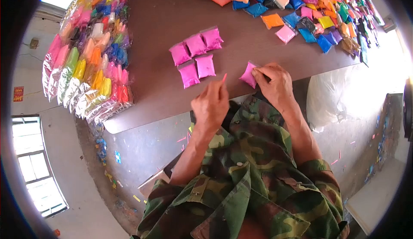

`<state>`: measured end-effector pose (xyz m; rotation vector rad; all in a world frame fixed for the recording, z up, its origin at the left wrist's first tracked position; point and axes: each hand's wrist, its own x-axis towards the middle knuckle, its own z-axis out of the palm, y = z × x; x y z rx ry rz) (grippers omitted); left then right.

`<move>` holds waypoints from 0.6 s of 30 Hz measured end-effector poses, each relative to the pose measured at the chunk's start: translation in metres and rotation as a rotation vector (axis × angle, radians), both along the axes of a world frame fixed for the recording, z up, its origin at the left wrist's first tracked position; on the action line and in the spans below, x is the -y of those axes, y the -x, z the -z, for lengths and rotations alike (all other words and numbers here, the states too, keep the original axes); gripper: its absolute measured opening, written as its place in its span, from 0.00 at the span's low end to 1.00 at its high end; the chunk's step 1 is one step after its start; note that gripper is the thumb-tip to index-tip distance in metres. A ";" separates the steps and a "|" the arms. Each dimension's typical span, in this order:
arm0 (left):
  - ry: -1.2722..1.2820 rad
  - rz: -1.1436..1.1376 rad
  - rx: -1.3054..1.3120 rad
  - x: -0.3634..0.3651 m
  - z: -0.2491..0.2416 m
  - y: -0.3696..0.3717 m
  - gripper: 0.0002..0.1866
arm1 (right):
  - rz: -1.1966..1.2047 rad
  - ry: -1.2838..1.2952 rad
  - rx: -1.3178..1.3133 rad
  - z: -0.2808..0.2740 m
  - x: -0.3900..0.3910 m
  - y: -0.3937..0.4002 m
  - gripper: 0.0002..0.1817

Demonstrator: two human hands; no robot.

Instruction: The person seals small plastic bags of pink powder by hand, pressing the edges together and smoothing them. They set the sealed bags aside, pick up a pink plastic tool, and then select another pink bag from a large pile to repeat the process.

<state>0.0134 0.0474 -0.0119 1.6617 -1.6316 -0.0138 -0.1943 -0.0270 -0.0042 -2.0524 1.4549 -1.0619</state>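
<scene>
My right hand point(275, 85) pinches the upper edge of a small pink packet point(248, 75) near the table's front edge. To its left, my left hand point(211, 103) is closed, with a thin reddish-pink strip point(224, 78) sticking up from its fingertips. The two hands are apart. Beyond my left hand, several matching pink packets lie close together in two rows; one of them, a front packet point(205, 66), lies nearest the hands. They look soft and plump inside clear plastic.
A big heap of many-coloured packets point(272, 21) covers the back right of the brown table point(150, 54). Long clear bags of coloured packets point(92, 67) are stacked at the left. A translucent plastic bag point(329, 97) hangs beyond the right edge. Coloured scraps litter the floor point(142, 146).
</scene>
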 end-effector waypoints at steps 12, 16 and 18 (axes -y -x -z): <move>-0.044 -0.268 0.318 -0.022 -0.006 -0.129 0.05 | 0.016 0.185 -0.178 -0.002 -0.039 -0.007 0.26; 0.156 -0.210 0.472 -0.020 -0.032 -0.110 0.09 | 0.044 0.263 -0.113 0.014 -0.038 -0.003 0.25; 0.102 -0.030 0.209 -0.023 -0.035 -0.082 0.12 | 0.055 0.302 -0.046 0.015 -0.041 -0.004 0.25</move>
